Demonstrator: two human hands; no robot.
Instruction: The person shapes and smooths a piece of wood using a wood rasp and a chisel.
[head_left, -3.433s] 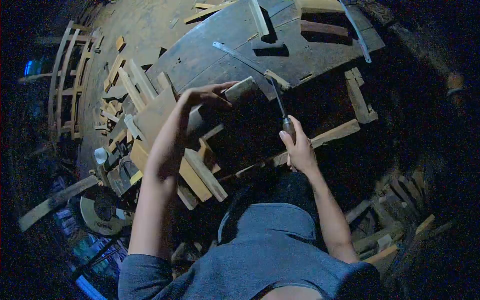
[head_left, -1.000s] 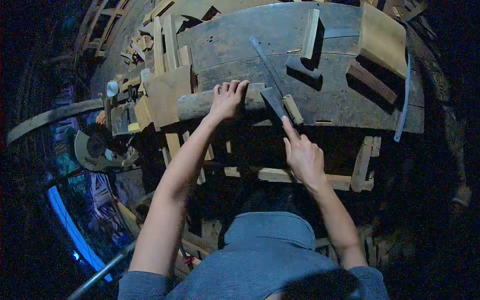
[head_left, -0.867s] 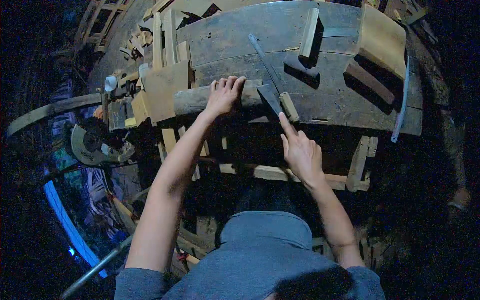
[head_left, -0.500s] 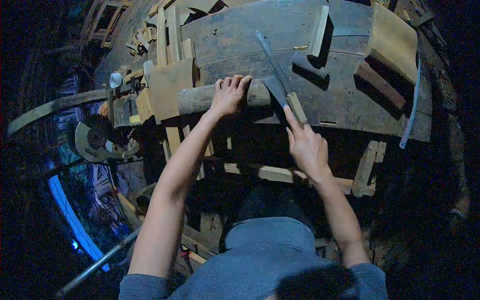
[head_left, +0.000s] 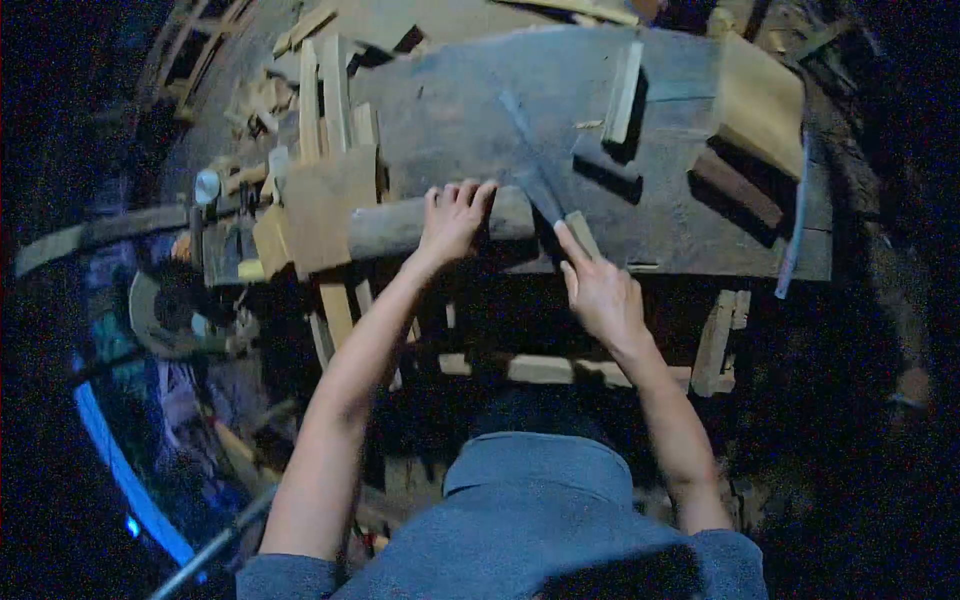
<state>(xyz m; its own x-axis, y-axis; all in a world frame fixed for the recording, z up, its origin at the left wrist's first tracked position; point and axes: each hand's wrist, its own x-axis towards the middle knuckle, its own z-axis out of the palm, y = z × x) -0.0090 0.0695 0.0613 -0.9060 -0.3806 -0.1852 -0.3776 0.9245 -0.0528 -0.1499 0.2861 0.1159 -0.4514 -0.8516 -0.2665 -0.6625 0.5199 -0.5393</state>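
Note:
A round wooden log lies sideways along the front of the workbench. My left hand rests over its right half, fingers bent over the far side and holding it. In my right hand is a flat-bladed hand tool, its grey blade widening away from the fingers, right at the log's right end. My index finger stretches forward along the tool, and its handle is hidden in my grip. A small wood strip and a long thin metal strip lie beside the blade.
A flat board touches the log's left end. Further right on the bench are a pale wood bar, a dark block, a large board, a reddish block and a long ruler-like strip. Wood scraps lie at the back left.
The camera view has shifted, so the bench sits slightly further left and its front lower. Both hands keep their hold; the right hand and blade have shifted slightly away from me against the log's end.

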